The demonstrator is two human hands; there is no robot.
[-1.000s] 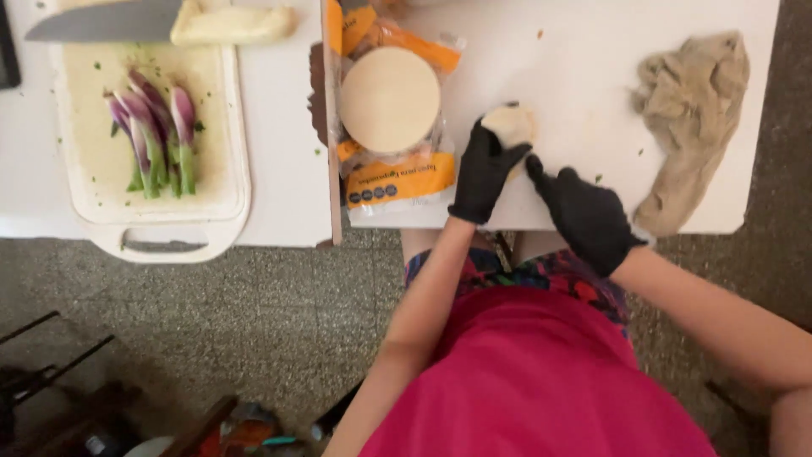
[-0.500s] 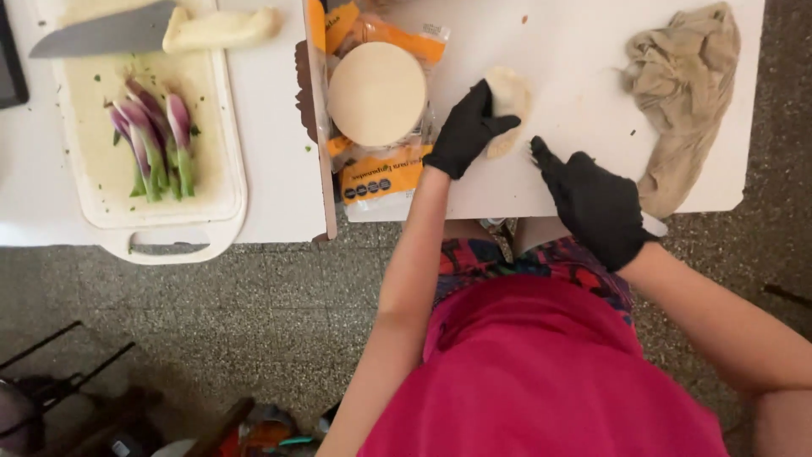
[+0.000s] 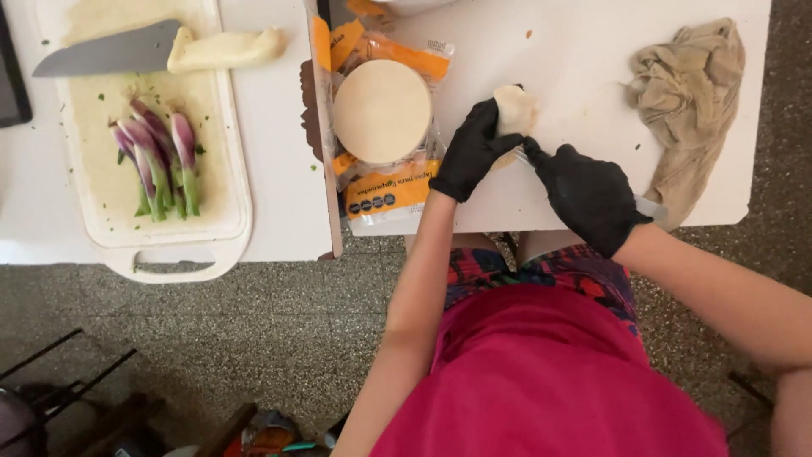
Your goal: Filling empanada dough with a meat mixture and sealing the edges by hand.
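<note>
A person in a bright pink top over a multicoloured patterned garment, arms bare, wears black gloves on the left hand (image 3: 474,152) and right hand (image 3: 588,196).

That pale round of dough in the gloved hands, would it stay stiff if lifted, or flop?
Probably floppy: the dough piece bends into a fold where the left hand pinches it. Likely light, since fingertips alone seem to hold it up. Possibly tearable, being thin like the flat discs in the open packet beside it.

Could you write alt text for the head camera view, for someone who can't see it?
Two black-gloved hands, left hand and right hand, hold a folded dough piece over a white table, beside a stack of dough discs.
</note>
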